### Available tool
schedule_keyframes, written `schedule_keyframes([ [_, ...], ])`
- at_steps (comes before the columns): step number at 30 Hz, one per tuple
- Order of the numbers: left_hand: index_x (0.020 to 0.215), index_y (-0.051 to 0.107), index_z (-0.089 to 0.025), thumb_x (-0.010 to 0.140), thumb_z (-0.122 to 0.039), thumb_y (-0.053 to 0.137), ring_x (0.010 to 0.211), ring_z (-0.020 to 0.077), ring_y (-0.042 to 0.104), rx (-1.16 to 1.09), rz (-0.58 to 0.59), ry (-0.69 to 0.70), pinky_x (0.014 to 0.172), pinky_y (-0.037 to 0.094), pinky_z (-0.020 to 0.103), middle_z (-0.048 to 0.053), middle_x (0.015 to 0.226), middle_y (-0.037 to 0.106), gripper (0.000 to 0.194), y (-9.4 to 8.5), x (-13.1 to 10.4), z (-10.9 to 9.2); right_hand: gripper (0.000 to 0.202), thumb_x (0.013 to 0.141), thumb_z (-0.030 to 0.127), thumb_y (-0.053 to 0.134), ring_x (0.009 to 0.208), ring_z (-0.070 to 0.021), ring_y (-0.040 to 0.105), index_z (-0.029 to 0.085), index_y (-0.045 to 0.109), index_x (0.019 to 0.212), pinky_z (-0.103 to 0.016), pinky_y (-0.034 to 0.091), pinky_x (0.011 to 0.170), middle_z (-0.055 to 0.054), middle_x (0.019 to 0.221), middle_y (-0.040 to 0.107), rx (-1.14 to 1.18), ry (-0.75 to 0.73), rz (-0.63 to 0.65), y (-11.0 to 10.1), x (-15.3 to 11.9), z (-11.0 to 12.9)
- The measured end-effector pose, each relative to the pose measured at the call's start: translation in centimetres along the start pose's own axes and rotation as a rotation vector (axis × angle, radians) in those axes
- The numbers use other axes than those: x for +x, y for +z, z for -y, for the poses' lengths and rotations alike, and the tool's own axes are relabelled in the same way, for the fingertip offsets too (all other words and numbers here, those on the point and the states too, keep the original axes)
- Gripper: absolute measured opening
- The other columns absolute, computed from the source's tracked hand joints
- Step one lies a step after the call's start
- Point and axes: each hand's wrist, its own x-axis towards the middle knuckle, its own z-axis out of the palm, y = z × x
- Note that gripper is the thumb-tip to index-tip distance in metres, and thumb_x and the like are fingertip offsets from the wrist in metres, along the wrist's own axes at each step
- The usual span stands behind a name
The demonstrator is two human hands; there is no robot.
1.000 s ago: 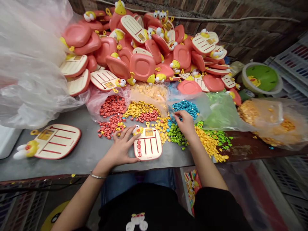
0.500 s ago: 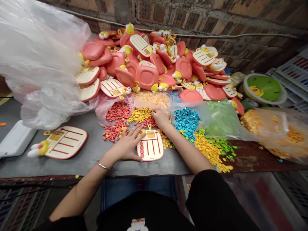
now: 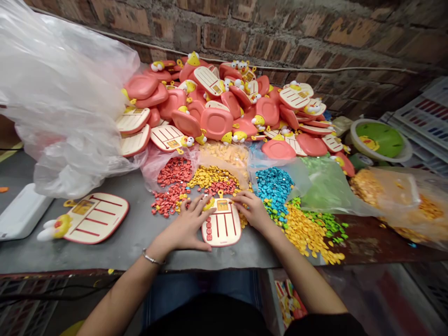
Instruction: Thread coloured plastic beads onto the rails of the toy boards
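The rounded cream-and-red plastic board [image 3: 228,233] might skid if the left hand [image 3: 189,226], spread wide against it, lifts; whether the nearly pinched right hand [image 3: 256,212] holds anything, I can't tell.

We see soft, moderate indoor light, brightest on the plastic bag [image 3: 77,93] at the left, where pale glare washes out some folds. The brick wall [image 3: 238,37] dims toward the upper right, and beneath the grey tabletop [image 3: 147,186] everything falls into shadow. We find the cream board [image 3: 226,229] fairly crisp, its small print too soft to read, while wide-angle stretching smears the crates [image 3: 429,114] at the right edge
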Motion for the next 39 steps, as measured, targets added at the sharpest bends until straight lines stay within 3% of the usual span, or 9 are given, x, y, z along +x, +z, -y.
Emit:
schedule_keyframes([
  [5,0.145,0.043,-0.023,0.062,-0.076,0.069,0.141,0.043,0.021,0.015,-0.017,-0.018,0.109,0.014,0.06,0.019,0.158,0.025,0.102,0.4,0.2,-0.1,0.021,0.095,0.019,0.053,0.073,-0.0173,0.053,0.018,0.066,0.078,-0.028,0.045,0.065,-0.004,0.076,0.055,-0.233,-0.052,0.137,1.2,0.6,-0.4],
  [10,0.144,0.044,-0.022,0.058,-0.077,0.071,0.139,0.0433,0.024,0.027,-0.022,-0.034,0.108,0.016,0.058,0.019,0.157,0.029,0.106,0.4,0.3,-0.2,0.017,0.093,0.013,0.054,0.074,-0.0153,0.053,0.017,0.065,0.079,-0.026,0.044,0.064,-0.003,0.08,0.055,-0.099,-0.05,0.252,0.3,0.1,0.3],
  [18,0.143,0.046,-0.021,0.055,-0.075,0.073,0.14,0.0419,0.024,0.04,-0.013,-0.026,0.109,0.017,0.056,0.017,0.157,0.031,0.106,0.5,0.5,0.1,0.014,0.092,0.017,0.058,0.073,-0.0169,0.056,0.018,0.069,0.084,-0.029,0.048,0.067,-0.003,0.076,0.057,0.048,-0.068,0.166,4.1,-0.7,2.2],
  [20,0.142,0.047,-0.021,0.055,-0.076,0.073,0.14,0.0417,0.025,0.033,-0.014,-0.024,0.109,0.018,0.056,0.017,0.156,0.031,0.106,0.5,0.5,0.1,0.01,0.09,0.019,0.061,0.075,-0.0171,0.057,0.018,0.07,0.085,-0.029,0.048,0.068,-0.003,0.077,0.059,0.112,-0.091,0.21,3.9,-0.4,2.6],
  [24,0.142,0.046,-0.022,0.056,-0.078,0.071,0.14,0.0419,0.026,0.012,-0.021,-0.011,0.109,0.019,0.055,0.017,0.156,0.031,0.106,0.4,0.4,0.3,0.014,0.089,0.03,0.066,0.08,-0.0157,0.061,0.018,0.07,0.083,-0.028,0.051,0.074,-0.003,0.082,0.064,0.337,-0.132,0.419,1.3,1.0,2.2],
  [26,0.142,0.046,-0.021,0.056,-0.079,0.07,0.14,0.0417,0.025,0.014,-0.019,-0.01,0.109,0.019,0.055,0.017,0.157,0.03,0.107,0.3,0.5,0.3,0.015,0.092,0.029,0.061,0.083,-0.0163,0.063,0.018,0.069,0.085,-0.03,0.051,0.077,-0.004,0.086,0.065,0.301,-0.082,0.334,0.6,2.3,1.0],
  [29,0.142,0.045,-0.019,0.058,-0.081,0.068,0.141,0.041,0.024,0.02,-0.008,-0.01,0.109,0.019,0.056,0.017,0.158,0.029,0.107,0.3,0.5,0.4,0.016,0.093,0.019,0.054,0.093,-0.0202,0.063,0.019,0.07,0.098,-0.035,0.052,0.084,-0.008,0.097,0.066,-0.012,0.048,0.078,1.0,4.7,-1.6],
  [33,0.142,0.045,-0.019,0.059,-0.083,0.065,0.141,0.0416,0.023,0.009,0.007,-0.013,0.109,0.019,0.057,0.018,0.158,0.028,0.107,0.3,0.6,0.5,0.02,0.09,0.01,0.053,0.099,-0.0232,0.061,0.018,0.071,0.095,-0.036,0.05,0.089,-0.011,0.099,0.067,-0.306,0.09,0.168,2.1,6.7,-3.6],
  [39,0.143,0.045,-0.019,0.06,-0.084,0.064,0.141,0.042,0.022,0.004,0.006,-0.011,0.109,0.019,0.058,0.018,0.158,0.028,0.107,0.3,0.6,0.5,0.022,0.094,0.014,0.048,0.095,-0.0203,0.061,0.02,0.068,0.101,-0.032,0.052,0.082,-0.009,0.1,0.063,-0.107,-0.033,0.063,0.4,3.8,-2.0],
])
